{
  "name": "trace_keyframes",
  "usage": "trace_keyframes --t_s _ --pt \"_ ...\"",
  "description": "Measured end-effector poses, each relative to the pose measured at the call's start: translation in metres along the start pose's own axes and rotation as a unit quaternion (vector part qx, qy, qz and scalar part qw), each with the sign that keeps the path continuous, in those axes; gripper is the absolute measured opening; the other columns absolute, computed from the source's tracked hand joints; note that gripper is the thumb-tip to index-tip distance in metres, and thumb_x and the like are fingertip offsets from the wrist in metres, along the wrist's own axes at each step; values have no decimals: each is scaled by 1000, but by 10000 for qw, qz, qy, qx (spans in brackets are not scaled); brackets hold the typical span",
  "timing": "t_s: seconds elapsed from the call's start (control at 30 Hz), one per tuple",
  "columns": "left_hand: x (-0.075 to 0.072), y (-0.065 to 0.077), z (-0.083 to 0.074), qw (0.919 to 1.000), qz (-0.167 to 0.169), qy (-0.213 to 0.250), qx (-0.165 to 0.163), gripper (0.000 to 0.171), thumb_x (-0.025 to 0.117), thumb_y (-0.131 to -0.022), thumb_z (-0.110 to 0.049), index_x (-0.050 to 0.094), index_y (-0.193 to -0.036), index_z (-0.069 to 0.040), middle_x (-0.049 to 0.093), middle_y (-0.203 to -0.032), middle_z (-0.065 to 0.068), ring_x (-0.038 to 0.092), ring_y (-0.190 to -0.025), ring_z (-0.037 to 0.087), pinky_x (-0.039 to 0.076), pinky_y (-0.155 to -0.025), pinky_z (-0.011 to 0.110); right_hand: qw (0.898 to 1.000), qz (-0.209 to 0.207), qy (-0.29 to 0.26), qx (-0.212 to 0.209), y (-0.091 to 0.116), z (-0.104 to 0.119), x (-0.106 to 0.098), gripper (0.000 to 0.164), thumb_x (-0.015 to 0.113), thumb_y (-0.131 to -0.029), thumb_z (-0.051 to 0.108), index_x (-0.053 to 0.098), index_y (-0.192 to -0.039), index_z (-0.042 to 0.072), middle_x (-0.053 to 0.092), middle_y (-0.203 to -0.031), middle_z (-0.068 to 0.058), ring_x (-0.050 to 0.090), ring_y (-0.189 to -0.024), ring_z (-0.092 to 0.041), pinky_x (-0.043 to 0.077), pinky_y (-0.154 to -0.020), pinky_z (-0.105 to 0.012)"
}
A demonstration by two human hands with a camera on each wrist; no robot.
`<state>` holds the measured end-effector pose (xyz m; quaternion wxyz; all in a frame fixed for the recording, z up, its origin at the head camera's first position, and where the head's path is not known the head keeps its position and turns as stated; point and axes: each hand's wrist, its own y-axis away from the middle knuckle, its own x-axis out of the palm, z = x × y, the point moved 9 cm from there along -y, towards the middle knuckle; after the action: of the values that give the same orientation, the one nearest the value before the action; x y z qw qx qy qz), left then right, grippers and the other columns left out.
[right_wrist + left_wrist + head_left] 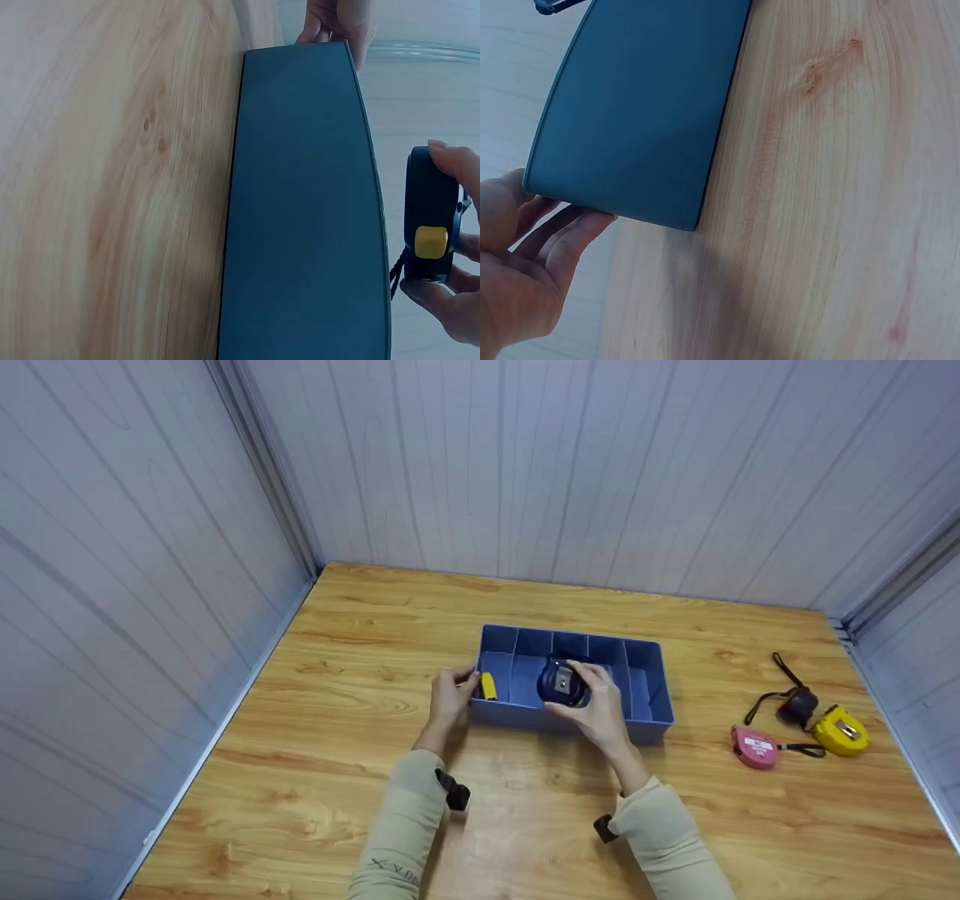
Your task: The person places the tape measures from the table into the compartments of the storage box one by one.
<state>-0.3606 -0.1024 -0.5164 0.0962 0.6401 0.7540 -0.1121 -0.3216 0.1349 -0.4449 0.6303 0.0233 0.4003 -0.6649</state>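
Note:
A blue divided box (525,718) stands on the wooden table, its compartments in a row. My left hand (450,695) grips its left end wall; in the left wrist view, the fingers of that hand (532,262) press against the outside, with the thumb at the rim. Over the middle compartments, my right hand (602,712) holds a dark blue tape measure (561,682) between thumb and fingers. The right wrist view shows the yellow button on this tape measure (431,202) and its dark cord, above the rim. A yellow and black object (488,686) sits in the leftmost compartment.
On the table to the right lie a pink tape measure (756,748), a yellow one (841,730) and a black one (797,705) with a wrist cord. Panelled walls (465,472) enclose the back and both sides of the table.

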Motion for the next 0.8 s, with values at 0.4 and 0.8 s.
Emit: trace_keyframes --t_s 0.4,0.8 --pt "1 0 -2 9999 75 55 53 26 56 -88 -4 60 -112 4 62 -106 17 59 -95 21 49 -78 27 9999 132 4 -28 -7 -1 17 70 86 -56 21 58 -116 -2 54 -106 -18 52 -98 -32 42 -85 -45" --pt "1 0 0 9997 81 227 -65 26 56 -88 -5 60 -113 4 63 -105 16 58 -93 20 49 -77 27 9991 335 244 32 -22 -1 31 68 86 -55 22 59 -114 -2 55 -104 -19 52 -97 -33 42 -86 -45"
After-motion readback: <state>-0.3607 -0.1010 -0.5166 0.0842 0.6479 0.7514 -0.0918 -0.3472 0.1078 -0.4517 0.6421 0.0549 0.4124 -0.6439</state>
